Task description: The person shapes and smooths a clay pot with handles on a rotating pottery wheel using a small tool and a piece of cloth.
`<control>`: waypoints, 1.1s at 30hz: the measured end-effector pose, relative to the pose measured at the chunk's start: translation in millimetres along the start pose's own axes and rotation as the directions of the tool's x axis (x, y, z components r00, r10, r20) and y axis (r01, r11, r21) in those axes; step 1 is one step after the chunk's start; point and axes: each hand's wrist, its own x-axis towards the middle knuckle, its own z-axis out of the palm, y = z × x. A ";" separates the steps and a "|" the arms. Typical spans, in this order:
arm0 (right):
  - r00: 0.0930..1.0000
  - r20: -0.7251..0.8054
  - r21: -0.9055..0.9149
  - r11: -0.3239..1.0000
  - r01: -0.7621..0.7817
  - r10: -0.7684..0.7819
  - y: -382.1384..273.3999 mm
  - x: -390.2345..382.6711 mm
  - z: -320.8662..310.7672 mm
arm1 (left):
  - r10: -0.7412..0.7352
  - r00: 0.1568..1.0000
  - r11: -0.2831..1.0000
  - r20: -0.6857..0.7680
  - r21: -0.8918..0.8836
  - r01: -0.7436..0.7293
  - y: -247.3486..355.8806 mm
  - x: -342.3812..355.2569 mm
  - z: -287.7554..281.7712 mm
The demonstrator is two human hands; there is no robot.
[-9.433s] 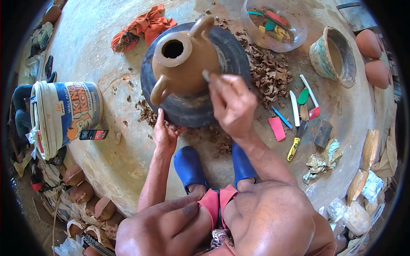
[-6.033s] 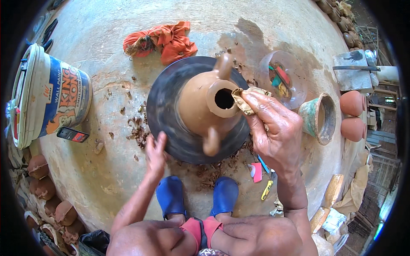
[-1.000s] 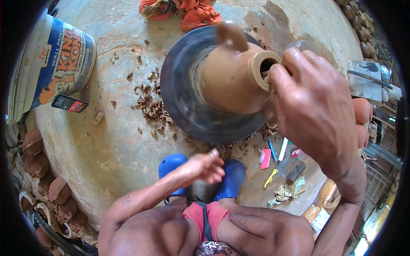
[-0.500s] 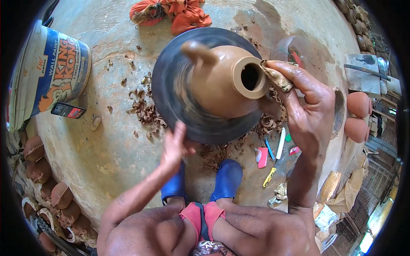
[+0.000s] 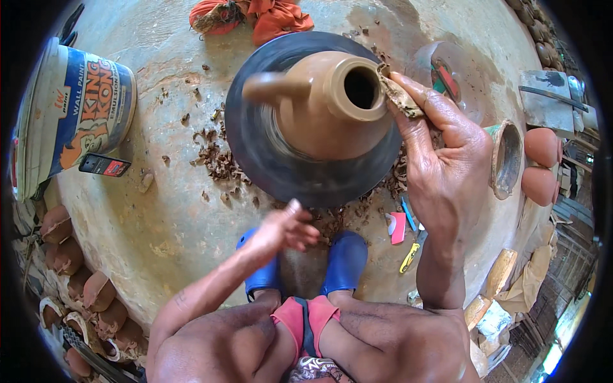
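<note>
Left hand (image 5: 287, 231): fingers loosely open, looks empty, by wheel (image 5: 255, 153) edge.
Pot (image 5: 313, 121): on wheel; looks like damp clay, probably soft, easily dented; best held low, not by handle (image 5: 271, 89).
Rag (image 5: 402, 101): limp, at pot rim.
Right hand (image 5: 447, 147): pinching rag.

This is a pottery workshop: a dark wheel (image 5: 249, 150) carries a clay pot (image 5: 300, 127), with brown shavings (image 5: 220, 163) scattered around. Reddish pots (image 5: 541, 147) stand at right and near left.
</note>
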 end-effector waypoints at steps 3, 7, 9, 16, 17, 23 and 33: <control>1.000 -0.013 -0.041 0.999 0.005 -0.005 -4.3 -3.6 3.1 | -0.023 0.993 1.000 -0.112 -0.002 0.023 -1.4 -17.0 14.4; 0.998 -0.037 -0.059 0.997 -0.045 0.042 -4.4 -12.0 3.9 | 0.256 0.897 0.954 -0.360 -0.052 -0.294 35.7 -7.9 -26.4; 0.994 -0.066 -0.056 0.994 -0.089 0.086 -2.6 -14.6 2.9 | 0.374 0.828 0.905 -0.419 -0.033 -0.425 62.0 -4.4 -42.4; 0.990 -0.108 -0.139 0.985 -0.104 0.089 -1.4 -10.2 4.2 | 0.005 0.999 1.000 -0.040 0.015 -0.005 -11.0 -9.3 12.0; 0.990 -0.118 -0.120 0.988 -0.095 0.080 -0.9 -8.3 3.4 | -0.027 0.999 0.999 -0.030 0.027 0.028 -9.4 -20.2 26.7; 0.986 -0.148 -0.109 0.990 -0.090 0.073 2.1 -9.4 4.9 | 0.391 0.824 0.886 -0.409 -0.076 -0.458 72.2 0.9 -36.9; 0.986 -0.120 -0.018 0.993 -0.119 0.116 -9.3 -10.5 9.8 | 0.110 0.970 0.986 -0.219 -0.095 -0.134 3.2 -5.0 13.9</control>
